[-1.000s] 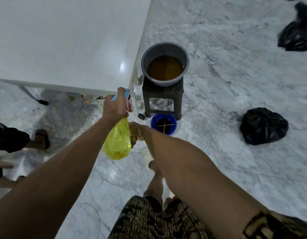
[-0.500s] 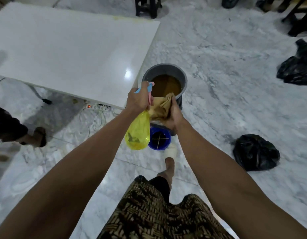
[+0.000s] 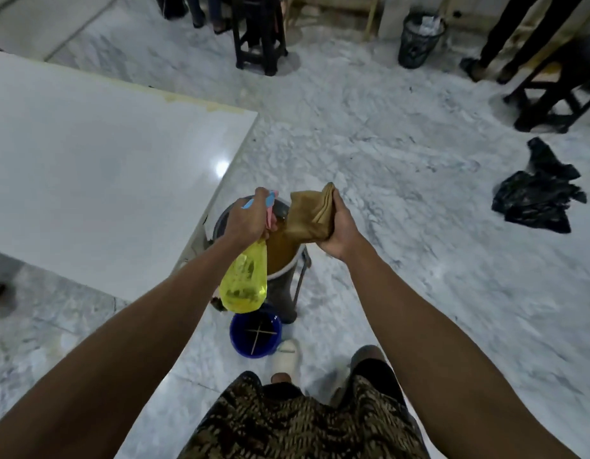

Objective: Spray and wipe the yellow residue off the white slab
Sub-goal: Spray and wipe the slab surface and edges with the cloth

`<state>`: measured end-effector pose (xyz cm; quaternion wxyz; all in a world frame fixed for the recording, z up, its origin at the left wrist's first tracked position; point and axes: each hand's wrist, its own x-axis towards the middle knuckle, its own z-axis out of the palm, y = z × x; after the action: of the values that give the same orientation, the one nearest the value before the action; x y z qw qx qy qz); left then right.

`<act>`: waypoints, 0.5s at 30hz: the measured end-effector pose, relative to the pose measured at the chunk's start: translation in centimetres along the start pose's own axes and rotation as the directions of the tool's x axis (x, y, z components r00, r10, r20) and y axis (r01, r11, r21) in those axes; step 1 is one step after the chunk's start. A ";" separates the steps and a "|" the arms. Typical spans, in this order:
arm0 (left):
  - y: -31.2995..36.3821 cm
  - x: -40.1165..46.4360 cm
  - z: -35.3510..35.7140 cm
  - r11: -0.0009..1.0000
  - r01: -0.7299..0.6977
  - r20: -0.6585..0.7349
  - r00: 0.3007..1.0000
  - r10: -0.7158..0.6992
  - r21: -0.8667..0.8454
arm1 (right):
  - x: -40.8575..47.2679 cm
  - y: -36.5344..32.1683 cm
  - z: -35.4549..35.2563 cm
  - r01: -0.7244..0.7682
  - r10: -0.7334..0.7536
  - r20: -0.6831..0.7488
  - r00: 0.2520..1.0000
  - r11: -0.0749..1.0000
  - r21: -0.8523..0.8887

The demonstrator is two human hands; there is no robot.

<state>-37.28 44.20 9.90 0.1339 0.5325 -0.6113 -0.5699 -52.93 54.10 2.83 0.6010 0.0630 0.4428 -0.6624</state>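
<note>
Head view: the left hand is curled round the neck of a translucent yellow plastic spray bottle with a blue and pink trigger head, which hangs down beside the near right corner of the big white slab. The right hand has its fingers closed on a bunched tan cloth, held above a grey bucket of brown water that stands just off the slab's right edge. A small blue tub sits on the marble floor below it. The yellow residue runs along the slab's far edge, toward its far right corner, well apart from both hands.

This looks like the readying step: tools in hand, nothing sprayed yet. Next, the bottle's nozzle probably needs carrying to that far edge and aiming at the streak, cloth following.
</note>
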 end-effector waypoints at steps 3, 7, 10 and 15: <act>3.6 3.7 3.4 0.999 0.016 -0.057 0.998 -0.019 -0.049 | 2.9 -7.3 -1.3 0.010 -0.004 0.060 0.998 0.996 -0.091; 9.6 9.1 7.3 0.986 -0.043 -0.180 0.984 0.014 -0.160 | 8.1 -17.6 -0.9 0.019 0.024 0.165 0.986 0.967 -0.254; 14.0 12.0 9.7 0.971 -0.077 -0.299 0.954 0.006 -0.226 | 10.9 -24.4 1.4 0.013 0.091 0.263 0.960 0.930 -0.367; 19.3 14.7 12.4 0.955 -0.091 -0.381 0.924 -0.025 -0.283 | 14.2 -31.3 4.8 -0.014 0.200 0.339 0.919 0.876 -0.481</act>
<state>-62.29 35.04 15.73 0.3376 0.5964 -0.4904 -0.5384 -81.24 36.82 12.97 0.7085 -0.1886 0.4611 -0.4999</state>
